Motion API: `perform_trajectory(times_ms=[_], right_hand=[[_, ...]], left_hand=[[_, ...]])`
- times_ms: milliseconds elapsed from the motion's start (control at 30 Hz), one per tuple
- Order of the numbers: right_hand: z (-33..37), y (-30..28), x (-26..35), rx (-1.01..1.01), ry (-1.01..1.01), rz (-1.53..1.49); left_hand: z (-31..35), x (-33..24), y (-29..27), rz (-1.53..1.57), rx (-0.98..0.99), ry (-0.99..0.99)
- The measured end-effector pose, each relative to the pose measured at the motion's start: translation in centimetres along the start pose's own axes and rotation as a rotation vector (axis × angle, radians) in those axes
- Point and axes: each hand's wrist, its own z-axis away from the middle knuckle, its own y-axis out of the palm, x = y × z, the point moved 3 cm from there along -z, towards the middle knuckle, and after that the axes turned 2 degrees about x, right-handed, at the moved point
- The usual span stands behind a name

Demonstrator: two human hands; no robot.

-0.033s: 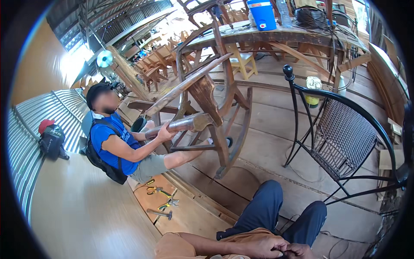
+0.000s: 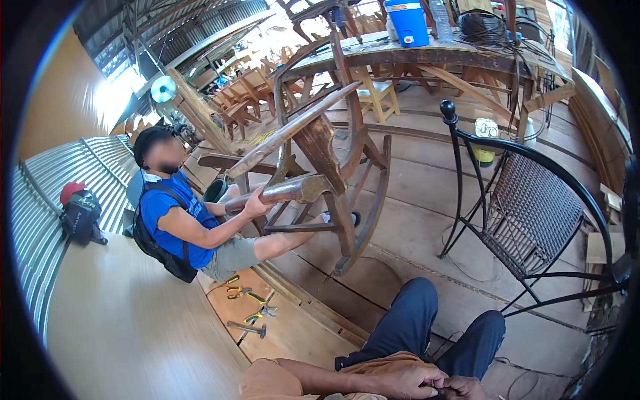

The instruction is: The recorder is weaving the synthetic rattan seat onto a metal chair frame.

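Low in the picture, my left hand (image 2: 412, 381) and my right hand (image 2: 465, 387) meet in my lap, fingers closed and pinched together. What they hold, if anything, is hidden; only a small dark patch shows between them. To their left a hammer (image 2: 247, 329) and pliers with yellow handles (image 2: 260, 313) lie on a wooden board (image 2: 293, 340), out of reach of my fingers. Up and right of my knees stands a black metal chair (image 2: 527, 213) with a woven seat and back.
At the left a seated person (image 2: 177, 213) in a blue shirt holds a wooden rocking chair (image 2: 340, 193) by its armrest. Behind stands a workbench (image 2: 427, 57) with a blue cooler (image 2: 407, 23) and coiled black cable (image 2: 481, 27). Loose wire (image 2: 527, 373) lies on the plank floor.
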Motion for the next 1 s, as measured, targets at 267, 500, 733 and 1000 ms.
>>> perform_trajectory(times_ms=[267, 500, 733, 1000], right_hand=[[-0.3, 0.4, 4.3, -0.134, 0.017, 0.095], [-0.2, 1.9, -1.5, -0.141, 0.244, -0.245], [-0.4, -0.5, 1.0, 0.022, -0.025, -0.024], [-0.3, -0.9, 5.7, -0.347, 0.027, 0.339]], left_hand=[[0.1, -0.7, -0.3, 0.036, 0.038, 0.041], [-0.4, -1.3, -0.2, 0.044, 0.153, 0.026], [-0.6, -0.8, 0.0, 0.072, 0.032, 0.036], [-1.7, -0.9, -0.1, 0.060, 0.072, 0.063]])
